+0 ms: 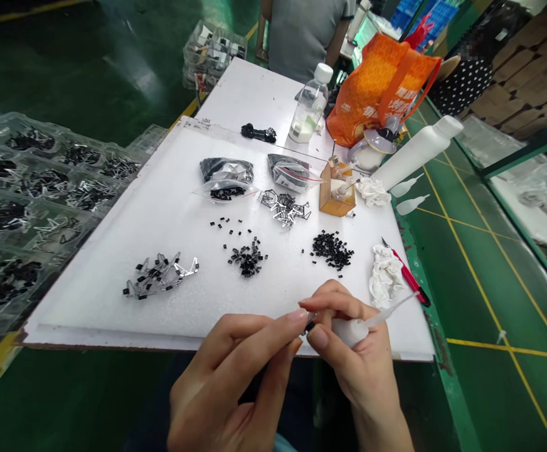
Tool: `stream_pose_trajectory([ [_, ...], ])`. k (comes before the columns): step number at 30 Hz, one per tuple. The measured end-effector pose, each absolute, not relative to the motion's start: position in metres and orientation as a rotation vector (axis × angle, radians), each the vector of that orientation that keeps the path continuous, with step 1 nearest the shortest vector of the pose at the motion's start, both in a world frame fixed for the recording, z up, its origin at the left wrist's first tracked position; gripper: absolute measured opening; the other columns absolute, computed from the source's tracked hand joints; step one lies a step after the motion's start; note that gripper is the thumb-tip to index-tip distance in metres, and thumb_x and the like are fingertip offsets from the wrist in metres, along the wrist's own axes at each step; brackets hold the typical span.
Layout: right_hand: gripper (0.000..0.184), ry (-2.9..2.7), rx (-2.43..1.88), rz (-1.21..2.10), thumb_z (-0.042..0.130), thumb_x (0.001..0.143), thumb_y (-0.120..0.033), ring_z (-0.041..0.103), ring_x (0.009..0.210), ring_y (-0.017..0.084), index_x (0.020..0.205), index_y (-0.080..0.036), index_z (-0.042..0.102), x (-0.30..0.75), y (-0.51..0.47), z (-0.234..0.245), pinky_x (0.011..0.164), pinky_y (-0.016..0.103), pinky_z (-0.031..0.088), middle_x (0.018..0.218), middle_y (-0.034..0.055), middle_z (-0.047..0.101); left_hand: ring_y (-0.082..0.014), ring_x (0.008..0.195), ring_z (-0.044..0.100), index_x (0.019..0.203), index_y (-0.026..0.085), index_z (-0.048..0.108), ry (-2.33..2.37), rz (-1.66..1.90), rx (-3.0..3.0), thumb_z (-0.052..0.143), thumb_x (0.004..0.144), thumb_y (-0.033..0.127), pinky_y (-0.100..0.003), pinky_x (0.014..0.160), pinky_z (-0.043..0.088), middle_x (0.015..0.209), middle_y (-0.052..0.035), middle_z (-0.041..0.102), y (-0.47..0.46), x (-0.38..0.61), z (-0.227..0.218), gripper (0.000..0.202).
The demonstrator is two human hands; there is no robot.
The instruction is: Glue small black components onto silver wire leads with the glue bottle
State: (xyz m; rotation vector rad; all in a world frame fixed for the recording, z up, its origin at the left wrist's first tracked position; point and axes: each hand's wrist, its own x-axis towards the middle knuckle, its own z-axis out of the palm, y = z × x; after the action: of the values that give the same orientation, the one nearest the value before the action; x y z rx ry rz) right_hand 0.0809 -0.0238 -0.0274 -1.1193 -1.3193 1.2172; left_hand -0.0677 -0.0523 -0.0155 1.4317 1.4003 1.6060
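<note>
In front of the table's near edge, the fingertips of my left hand (238, 370) and my right hand (365, 367) meet around a small black part (308, 326). My left hand pinches it; the part is mostly covered, with something clear or shiny at its top. Tucked in my right palm is a white dropper bottle (351, 332), its thin nozzle pointing up and right, while that hand's thumb and index finger reach the part. Beyond lie two piles of small black pieces (332, 249) (246, 258), bent metal clips (286, 208), and clips joined with black pieces (158, 275).
Two zip bags (226, 176) (292, 172), a small wooden box (338, 196), a white bottle (414, 154) and a clear bottle (308, 107) stand farther back. Crumpled tissue (386, 276) and a red cutter (412, 279) lie right. Compartment trays (33, 194) sit left; a person (302, 37) is beyond.
</note>
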Motion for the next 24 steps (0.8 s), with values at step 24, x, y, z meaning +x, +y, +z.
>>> stream_pose_trajectory([
  [24,0.027,-1.311,-1.154,1.008,0.077,0.089,-0.033,0.057,0.075,0.019,0.116,-0.034,0.078,0.071,-0.033,-0.035,0.073,0.032,0.049,0.061,-0.0034,0.05,-0.0176,0.078,0.073,0.121,0.039,0.077,1.41,1.615,1.426,0.076,0.084,0.005,-0.028,0.058,0.064,0.095,0.0021,0.077,-0.049,-0.066,-0.016,0.051],
])
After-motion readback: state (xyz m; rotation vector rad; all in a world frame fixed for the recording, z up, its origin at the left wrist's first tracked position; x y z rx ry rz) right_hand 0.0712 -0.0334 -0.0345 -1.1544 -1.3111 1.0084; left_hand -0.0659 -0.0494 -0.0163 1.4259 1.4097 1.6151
